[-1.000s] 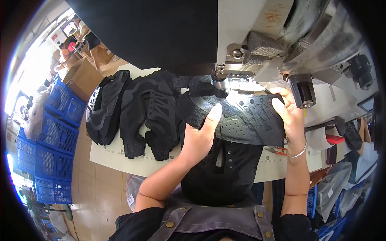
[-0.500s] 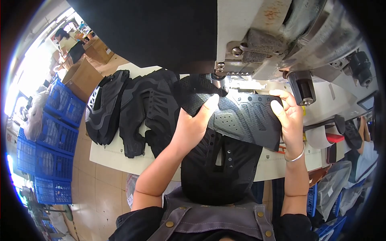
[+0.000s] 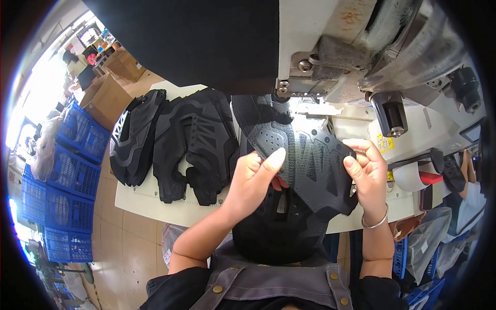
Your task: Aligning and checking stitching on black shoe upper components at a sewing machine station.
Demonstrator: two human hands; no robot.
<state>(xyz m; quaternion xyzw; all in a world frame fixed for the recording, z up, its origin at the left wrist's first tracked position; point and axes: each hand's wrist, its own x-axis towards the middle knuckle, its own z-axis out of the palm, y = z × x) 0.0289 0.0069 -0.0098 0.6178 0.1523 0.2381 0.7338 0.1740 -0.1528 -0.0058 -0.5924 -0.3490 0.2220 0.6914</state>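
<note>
A black shoe upper [image 3: 299, 155], flat, textured and punched with small holes, spans between my two hands. Its far end lies beneath the sewing machine's post and presser area [image 3: 281, 103]. My left hand [image 3: 253, 178] is closed on the near left edge, thumb on top and a fingertip showing below. With thumb and fingers, my right hand [image 3: 367, 168] pinches the right end. Under the held piece, more black uppers [image 3: 279, 232] hang over the table's near edge towards my apron. To the left lie stacked black shoe uppers [image 3: 194, 139].
The sewing machine's body [image 3: 330, 62] looms over the far right of the white table [image 3: 134, 199]. Blue plastic crates [image 3: 72, 175] are piled at the left, by open cardboard boxes [image 3: 106, 101]. Another person [image 3: 77, 64] stands far left.
The upper has turned clockwise, its right end coming nearer to me. Both hands have moved slightly nearer, the left sliding down along the edge.
</note>
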